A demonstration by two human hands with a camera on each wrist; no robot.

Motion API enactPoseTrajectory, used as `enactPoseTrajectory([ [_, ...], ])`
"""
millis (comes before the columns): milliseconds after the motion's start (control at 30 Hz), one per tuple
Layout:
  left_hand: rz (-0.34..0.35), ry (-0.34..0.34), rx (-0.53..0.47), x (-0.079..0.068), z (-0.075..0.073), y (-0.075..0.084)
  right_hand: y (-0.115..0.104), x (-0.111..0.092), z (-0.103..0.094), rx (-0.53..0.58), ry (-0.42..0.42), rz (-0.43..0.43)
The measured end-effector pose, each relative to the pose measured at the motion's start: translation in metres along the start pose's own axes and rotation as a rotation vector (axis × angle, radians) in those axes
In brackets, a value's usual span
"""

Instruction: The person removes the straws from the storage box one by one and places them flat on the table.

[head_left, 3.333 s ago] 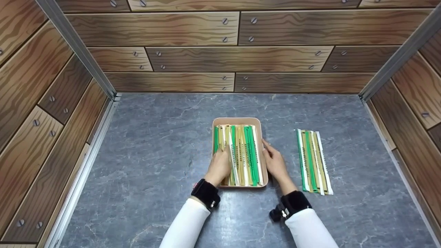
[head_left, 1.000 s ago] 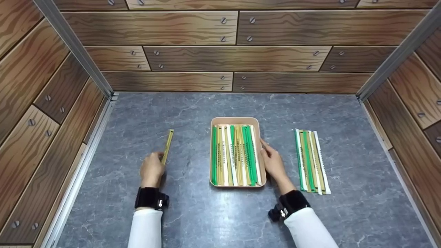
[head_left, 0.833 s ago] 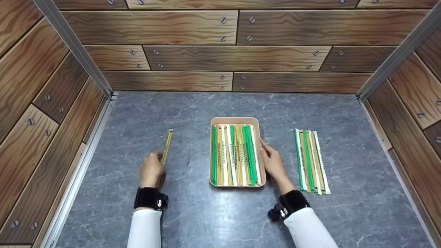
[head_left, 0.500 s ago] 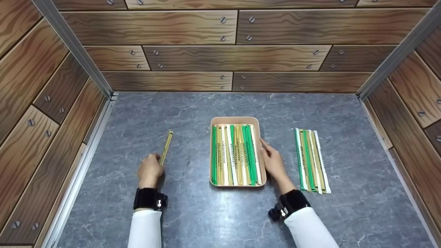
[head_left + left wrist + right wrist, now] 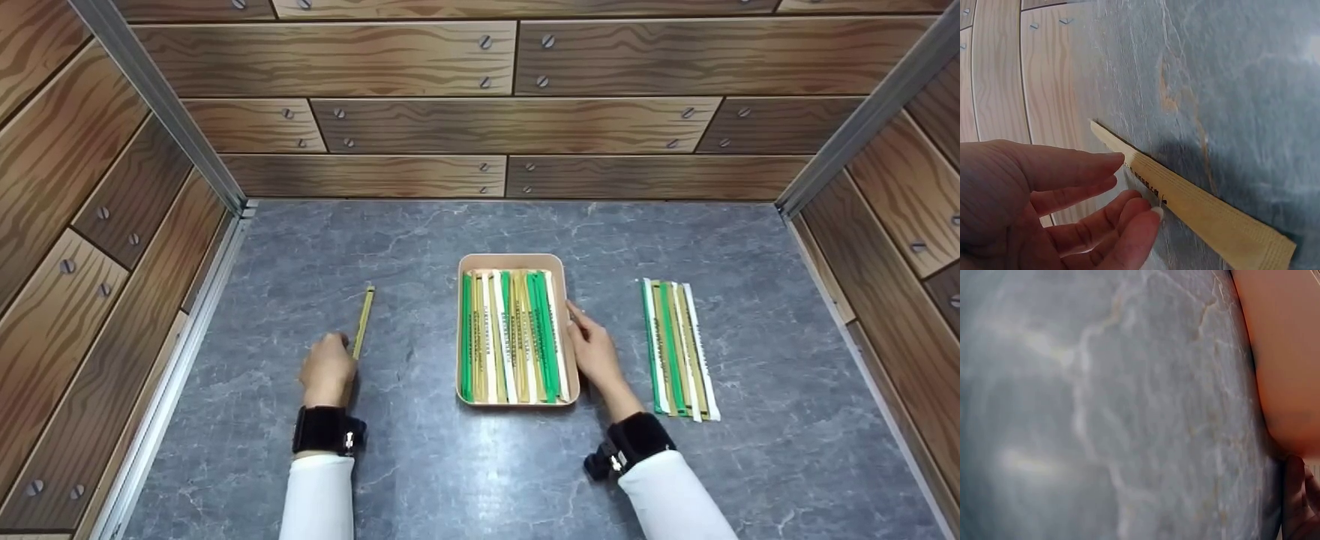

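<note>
A long, thin gold paper packet with dark print [image 5: 364, 322] lies on the grey marbled table, left of the tray. My left hand [image 5: 328, 369] is at its near end. In the left wrist view the thumb and a fingertip are apart, both along one edge of the packet [image 5: 1202, 208], not pinching it. A pinkish-beige tray [image 5: 517, 262] in the middle is lined with green, gold and white packets [image 5: 517, 337] side by side. My right hand [image 5: 598, 356] rests with extended fingers against the tray's right wall; the right wrist view shows only part of this hand [image 5: 1297, 506].
A row of several similar green, white and gold packets [image 5: 679, 349] lies on the table right of my right hand. Wood-patterned walls [image 5: 420, 124] enclose the table at the back and both sides.
My left hand has left the tray and gone left with a gold packet, which is now on the table. Lately it shifts only slightly. The right hand stays at the tray.
</note>
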State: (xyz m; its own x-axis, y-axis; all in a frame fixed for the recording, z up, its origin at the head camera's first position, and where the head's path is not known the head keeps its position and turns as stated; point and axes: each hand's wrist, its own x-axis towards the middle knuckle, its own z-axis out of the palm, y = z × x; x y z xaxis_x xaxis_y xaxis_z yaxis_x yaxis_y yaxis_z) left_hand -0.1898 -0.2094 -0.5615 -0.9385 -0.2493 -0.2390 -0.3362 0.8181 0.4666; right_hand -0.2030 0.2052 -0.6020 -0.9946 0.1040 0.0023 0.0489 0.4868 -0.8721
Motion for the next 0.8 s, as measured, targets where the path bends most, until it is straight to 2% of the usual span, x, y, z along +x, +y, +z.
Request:
enactPoseTrajectory([
  [300, 0.02, -0.006, -0.017, 0.0, 0.001, 0.004, 0.0, 0.0, 0.0, 0.0, 0.006, -0.026],
  [600, 0.052, -0.004, -0.018, 0.0, 0.006, 0.007, 0.001, 0.0, 0.0, -0.003, -0.006, -0.013],
  [700, 0.052, 0.014, -0.015, -0.001, 0.004, 0.012, 0.0, 0.0, 0.001, -0.004, -0.011, -0.008],
  [800, 0.069, 0.052, -0.025, -0.005, 0.003, 0.024, 0.001, 0.0, 0.001, -0.005, -0.008, -0.008],
])
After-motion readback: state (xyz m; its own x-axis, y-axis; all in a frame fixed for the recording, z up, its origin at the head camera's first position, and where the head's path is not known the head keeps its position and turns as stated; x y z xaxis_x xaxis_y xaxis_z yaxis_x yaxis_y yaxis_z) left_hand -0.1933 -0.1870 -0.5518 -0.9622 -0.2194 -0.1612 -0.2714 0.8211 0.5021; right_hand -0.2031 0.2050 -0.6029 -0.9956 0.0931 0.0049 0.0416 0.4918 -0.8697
